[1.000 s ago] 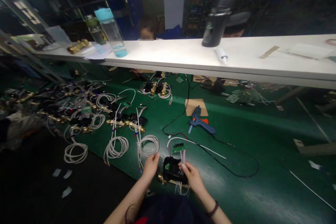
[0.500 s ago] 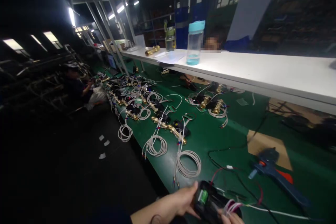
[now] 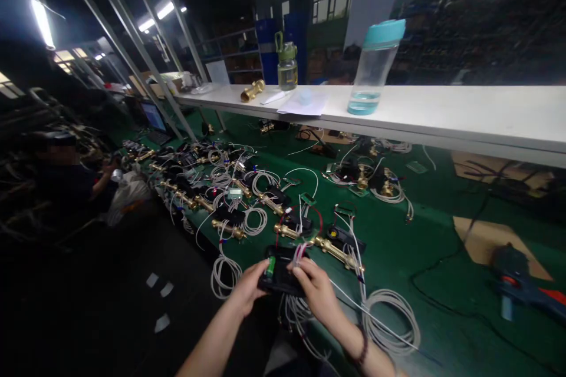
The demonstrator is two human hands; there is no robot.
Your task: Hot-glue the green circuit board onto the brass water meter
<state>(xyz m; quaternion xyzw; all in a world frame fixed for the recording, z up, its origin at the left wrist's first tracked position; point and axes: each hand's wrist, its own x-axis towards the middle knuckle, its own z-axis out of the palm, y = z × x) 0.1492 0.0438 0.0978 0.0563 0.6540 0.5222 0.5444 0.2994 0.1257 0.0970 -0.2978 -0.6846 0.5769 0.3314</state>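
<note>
Between frames the black module (image 3: 279, 274) moved from the bench's near edge up and leftward, toward 11 o'clock, ending beside the row of brass-fitted units (image 3: 287, 230). Both hands travelled with it: left hand (image 3: 247, 288) on its left end, right hand (image 3: 315, 290) pinching the white wires (image 3: 299, 250) at top. The blue glue gun (image 3: 526, 291) fell off toward 3 o'clock.

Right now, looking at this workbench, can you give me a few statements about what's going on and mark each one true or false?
1. Both hands, left hand and right hand, hold one black module. True.
2. The teal-capped bottle lies on its side. False: it stands upright on the white shelf.
3. The table mat is red. False: it is green.
4. Coiled white cables lie on the mat. True.
5. The glue gun is in the right hand. False: it lies on the mat, far right.
</note>
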